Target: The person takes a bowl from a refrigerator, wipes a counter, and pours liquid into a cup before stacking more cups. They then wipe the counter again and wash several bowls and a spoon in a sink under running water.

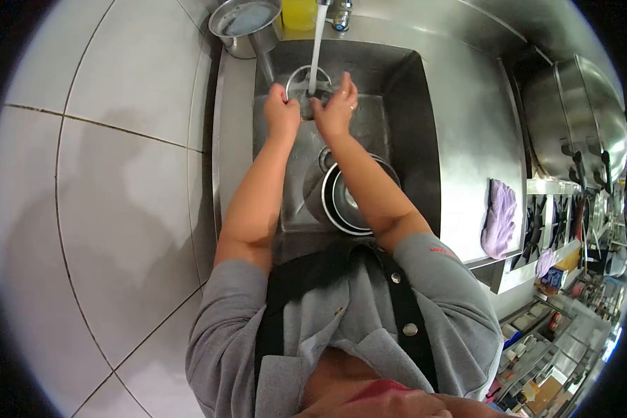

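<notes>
Water runs from the faucet (322, 5) into a round, shiny-rimmed vessel (301, 108) over the sink (428, 150). My left hand (282, 108) is closed on the vessel's left side, fingers curled at its rim. On the other side, my right hand (336, 106) touches the vessel with its fingers spread apart, a ring on one finger. The vessel's lower part and exact kind are hard to make out. Below my hands, nested metal pots (336, 202) stand on the sink floor, partly hidden by my right forearm.
A metal pot (245, 19) with cloudy contents stands at the sink's back left, beside a yellow container (299, 15). A purple cloth (500, 219) lies on the right counter (467, 125). Large pots (571, 118) and a stove (554, 216) are farther right. Tiled wall on the left.
</notes>
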A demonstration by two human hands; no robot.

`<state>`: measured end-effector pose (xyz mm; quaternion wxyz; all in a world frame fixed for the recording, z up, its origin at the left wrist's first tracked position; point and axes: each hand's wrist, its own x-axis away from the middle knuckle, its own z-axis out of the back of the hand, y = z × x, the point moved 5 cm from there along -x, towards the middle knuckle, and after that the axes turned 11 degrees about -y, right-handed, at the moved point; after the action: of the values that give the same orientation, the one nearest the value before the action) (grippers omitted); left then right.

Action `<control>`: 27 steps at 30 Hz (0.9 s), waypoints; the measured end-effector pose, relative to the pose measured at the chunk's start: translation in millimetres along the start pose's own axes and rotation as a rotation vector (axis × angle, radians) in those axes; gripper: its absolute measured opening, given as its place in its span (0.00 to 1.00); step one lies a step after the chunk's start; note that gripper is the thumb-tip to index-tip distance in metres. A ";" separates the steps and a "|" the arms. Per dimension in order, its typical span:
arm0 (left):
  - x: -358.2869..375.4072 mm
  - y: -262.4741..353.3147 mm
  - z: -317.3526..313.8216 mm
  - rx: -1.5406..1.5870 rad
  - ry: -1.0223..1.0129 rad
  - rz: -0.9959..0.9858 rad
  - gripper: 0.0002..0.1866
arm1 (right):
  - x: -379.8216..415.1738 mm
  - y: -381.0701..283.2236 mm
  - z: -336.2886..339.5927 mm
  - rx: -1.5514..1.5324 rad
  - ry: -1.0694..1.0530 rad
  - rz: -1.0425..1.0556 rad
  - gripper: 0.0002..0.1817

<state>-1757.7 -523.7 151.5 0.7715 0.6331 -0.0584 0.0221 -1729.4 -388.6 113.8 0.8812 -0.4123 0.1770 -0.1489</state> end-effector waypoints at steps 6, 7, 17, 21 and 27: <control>-7.6 -12.8 -3.5 -0.363 0.083 -0.290 0.08 | 9.9 64.6 -82.1 -1.311 -0.711 -0.800 0.12; -4.0 -2.8 -4.0 -0.429 0.099 -0.346 0.08 | 12.6 63.2 -89.4 -1.259 -0.775 -0.798 0.14; -13.3 -9.4 -17.5 -0.702 -0.259 -0.231 0.12 | -69.5 -10.7 -15.3 0.659 -0.797 0.333 0.13; -8.1 -0.2 -17.0 -0.684 -0.222 -0.252 0.11 | -67.1 -34.2 -14.8 0.815 -0.790 0.685 0.12; -13.0 -2.0 -20.9 -0.679 -0.112 -0.352 0.08 | -42.4 81.1 -44.3 0.238 -0.723 -0.443 0.24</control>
<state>-1769.1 -503.0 144.0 0.9249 0.3422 0.0051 -0.1657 -1777.1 -351.1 32.2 0.8745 -0.3616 -0.2539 -0.1999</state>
